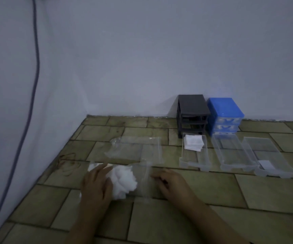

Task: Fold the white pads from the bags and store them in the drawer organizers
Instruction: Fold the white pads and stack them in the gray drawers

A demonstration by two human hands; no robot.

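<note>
A clear plastic bag [143,180] lies on the tiled floor in front of me with a clump of white pads [123,182] inside its left part. My left hand [97,184] rests on the bag's left end, fingers lying over the pads. My right hand [170,182] pinches the bag's right side. Three clear drawers lie pulled out to the right: the nearest drawer [194,162] holds a stack of folded white pads [194,142], the middle drawer [233,155] shows nothing inside, and the right drawer [268,159] has a small white piece [265,164].
A black organizer frame [192,113] and a blue organizer [224,115] stand against the wall behind the drawers. A second clear bag [135,148] lies flat farther back. A dark cable [27,106] hangs down the left wall.
</note>
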